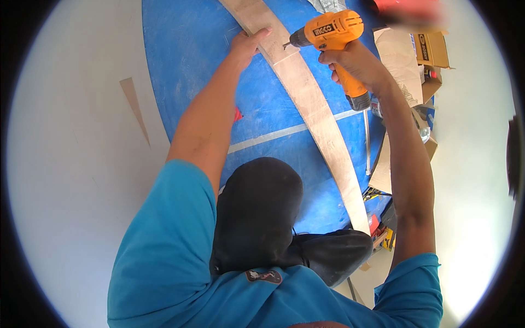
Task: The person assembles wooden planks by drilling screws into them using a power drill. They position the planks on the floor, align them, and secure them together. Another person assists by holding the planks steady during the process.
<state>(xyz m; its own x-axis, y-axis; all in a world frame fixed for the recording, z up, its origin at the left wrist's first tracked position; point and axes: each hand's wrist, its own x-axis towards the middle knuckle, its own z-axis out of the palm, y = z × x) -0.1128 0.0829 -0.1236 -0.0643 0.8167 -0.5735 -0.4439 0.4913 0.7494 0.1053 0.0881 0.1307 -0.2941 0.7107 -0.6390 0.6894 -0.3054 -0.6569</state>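
A long, pale wooden board (314, 112) runs from the top middle down to the right of my knees, above a blue surface. My left hand (249, 42) grips its left edge near the far end, thumb on top and fingers underneath. In my right hand (355, 64) is an orange cordless drill (342, 30), held by its handle with the black battery base below. The drill points left, and its bit tip is at the board's face near my left thumb; whether it touches the wood I cannot tell. A pale line crosses the board just below the bit.
Blue sheeting (186, 49) with a grey strip (268, 136) lies beneath the board. Opened cardboard boxes (396, 60) and assorted tools stand along the right. A thin metal rod (367, 145) lies right of the board. On the pale floor at left is a wedge-shaped offcut (133, 106).
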